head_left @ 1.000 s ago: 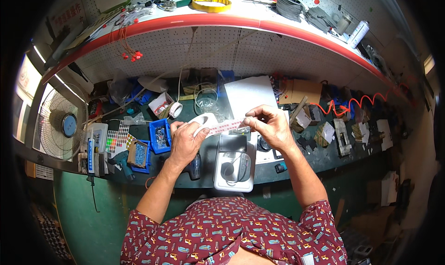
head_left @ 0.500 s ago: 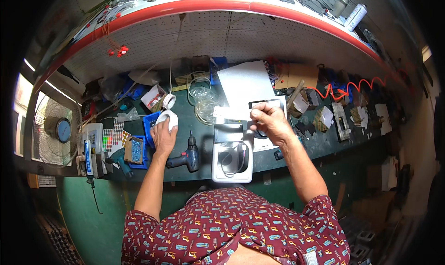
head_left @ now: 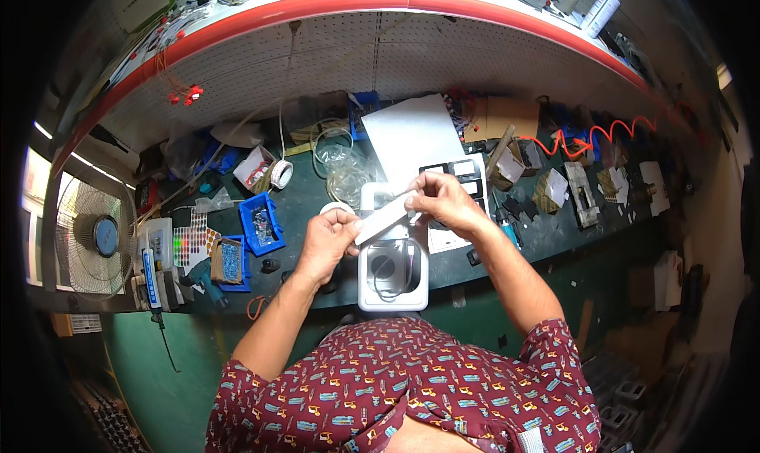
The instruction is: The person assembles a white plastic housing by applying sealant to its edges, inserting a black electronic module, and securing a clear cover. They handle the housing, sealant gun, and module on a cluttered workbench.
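Observation:
My left hand (head_left: 326, 243) pinches the lower left end of a flat white strip (head_left: 383, 220). At its upper right end, my right hand (head_left: 445, 203) grips the same strip between thumb and fingers. The strip slants above a white rounded housing (head_left: 423, 283), which has a dark cable (head_left: 385, 294) lying in its open recess. Behind the fingers of my left hand shows part of a white ring-shaped piece (head_left: 339, 207); whether the hand touches it I cannot tell. My hands and the strip cover the housing's upper part.
Blue bins (head_left: 261, 225) of small parts sit left of my left forearm, near a sheet of coloured dots (head_left: 194, 239). A white tape roll (head_left: 281, 173) and clear plastic bags (head_left: 345, 170) lie farther back. Right of the housing is a white tray (head_left: 480, 168) with dark pieces. A fan (head_left: 105, 236) stands far left.
My left hand has moved right from the white ring-shaped piece by the blue bin to the strip. My right hand has come slightly left, and the strip now spans both hands.

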